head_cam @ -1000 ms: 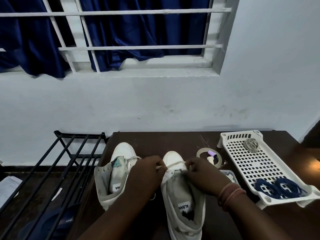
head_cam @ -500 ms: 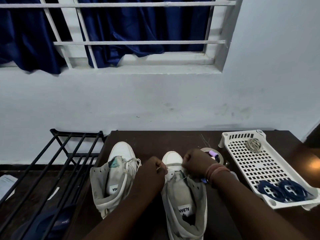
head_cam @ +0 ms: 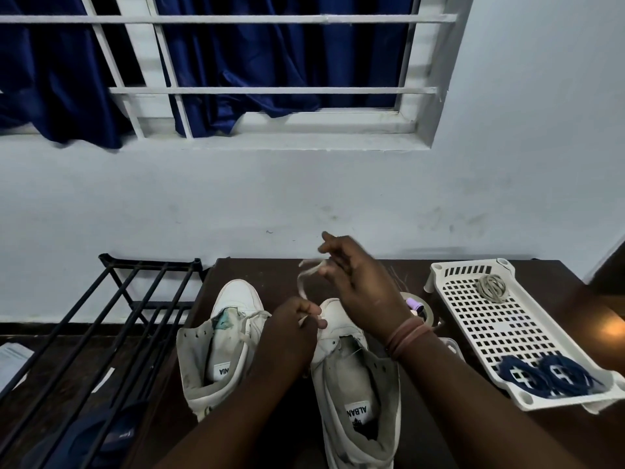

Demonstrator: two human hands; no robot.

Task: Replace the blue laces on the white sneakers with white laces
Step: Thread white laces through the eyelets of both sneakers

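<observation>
Far left, lower frame: black metal rack [head_cam: 111, 319], bars running down out of the picture; dark blue items beneath it, too dim to identify. A pale sheet of paper [head_cam: 12, 360] is cut by the left edge.

Upper left to centre: window grille [head_cam: 216, 19] with dark blue curtain [head_cam: 257, 59] behind it; the top is cropped.

Centre, on the dark worktop [head_cam: 419, 428]: left sneaker [head_cam: 236, 299], toe toward the wall, tongue label half readable, a pale lace visible across its eyelets. Its inner side is hidden by the forearm.

Left hand [head_cam: 292, 333] low at centre, fingers curled, pinching the white lace [head_cam: 304, 279] at the toe end of the right sneaker [head_cam: 355, 380]. Exactly where the lace enters the eyelets is covered by the hand.

The lace rises from there in a loop, motion-blurred, to the right hand [head_cam: 358, 282], raised above the shoe against the wall. Its fingers are bent around the upper end of the lace; the grip itself is smeared, but the lace ends at the fingertips. Bands on that wrist.

Right sneaker's heel runs out of the bottom edge.

Just right of the raised hand: a tape roll [head_cam: 426, 309] with a small lilac item at it, mostly blocked by the wrist.

Right: white perforated tray [head_cam: 473, 319], tilted on the worktop. A grey coiled bundle [head_cam: 492, 287] at its far end, unclear what. The blue laces [head_cam: 548, 375] lie coiled at its near end, well apart from both shoes.
</observation>
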